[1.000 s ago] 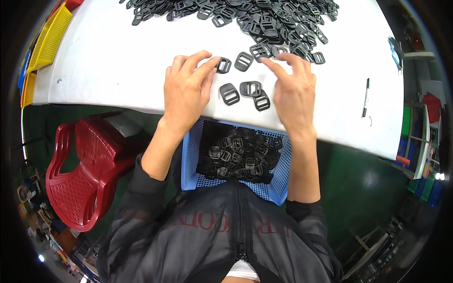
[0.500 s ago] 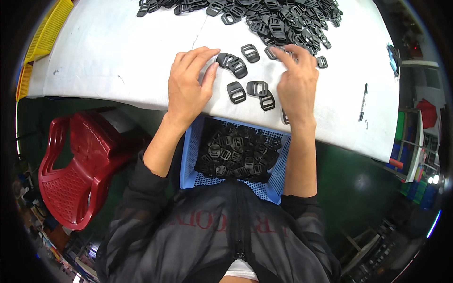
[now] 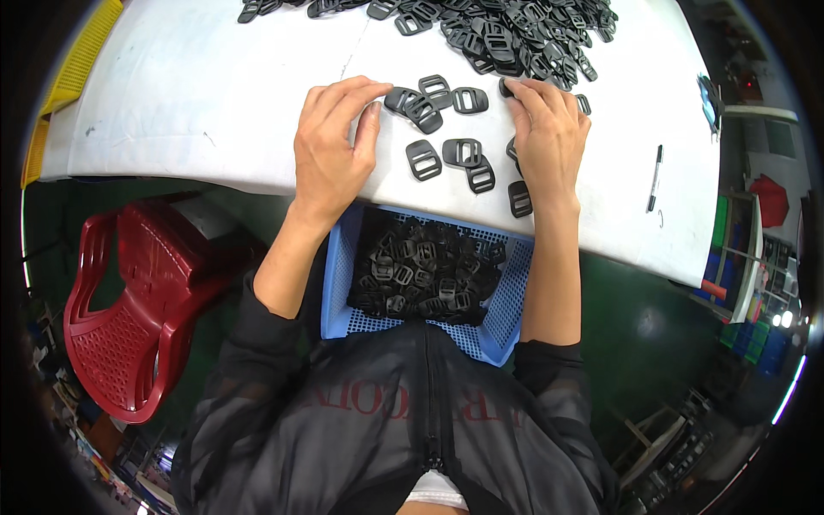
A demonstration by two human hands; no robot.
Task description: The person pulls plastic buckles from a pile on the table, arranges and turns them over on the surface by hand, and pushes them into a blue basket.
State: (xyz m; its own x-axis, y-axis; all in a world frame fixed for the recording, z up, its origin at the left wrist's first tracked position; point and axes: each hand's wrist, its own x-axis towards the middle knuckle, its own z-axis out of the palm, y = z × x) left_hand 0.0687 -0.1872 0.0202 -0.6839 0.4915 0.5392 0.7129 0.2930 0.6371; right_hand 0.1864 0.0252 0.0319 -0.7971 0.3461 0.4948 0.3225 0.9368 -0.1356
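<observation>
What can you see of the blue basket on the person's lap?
The blue basket is a rectangular tray of perforated plastic with low mesh walls. It sits level on the lap, its far edge tucked under the white table. A heap of black plastic buckles fills its middle. Both forearms pass over its sides; neither hand touches it.

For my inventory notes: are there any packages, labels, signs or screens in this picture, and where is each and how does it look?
No package, sign or screen shows clearly.
Jacket print: reddish lettering across the chest of the dark jacket, at the lower edge.
Basket: blue perforated plastic container in the lap below the table edge, holding black buckles; no label seen.
Right edge: small blurred coloured items, too small to tell.
</observation>
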